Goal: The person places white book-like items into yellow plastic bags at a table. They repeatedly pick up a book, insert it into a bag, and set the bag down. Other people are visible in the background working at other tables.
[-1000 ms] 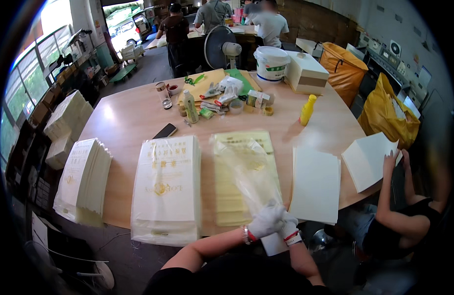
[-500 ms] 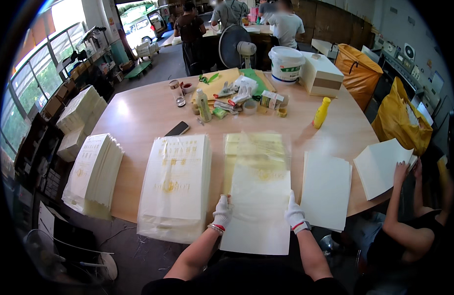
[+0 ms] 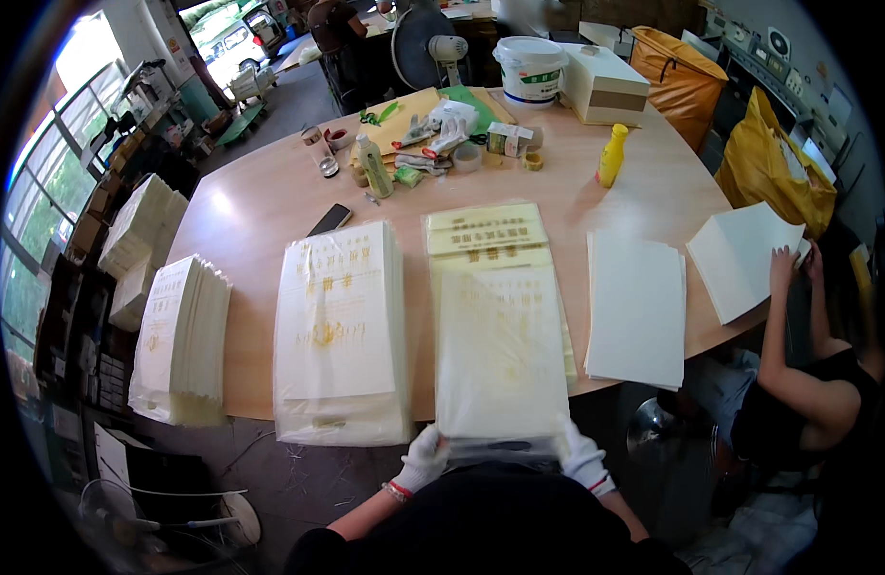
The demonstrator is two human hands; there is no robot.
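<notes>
The left hand, in a white knitted glove with a red cuff, pinches the lower left corner of a clear, glossy plastic bag holding a pale cream sheet; its grip is closed on that corner. The right hand, gloved the same way, clamps the bag's lower right corner. The bag hangs partly over the near edge of the round, light-brown wooden table, its upper part lying on a stack of yellow-printed plastic bags.

Just left of it sits a thick pile of bagged sheets with faint gold print, soft-edged and slightly wrinkled. Further left, a tall block of bare cream sheets juts past the rim. To the right lies a flat stack of plain white rectangular cards, matte and crisp-cornered. Another person's hand rests on a second, tilted white stack at the far right edge.

Farther back stand a yellow plastic squeeze bottle, a white plastic bucket, and a black phone lying flat.
</notes>
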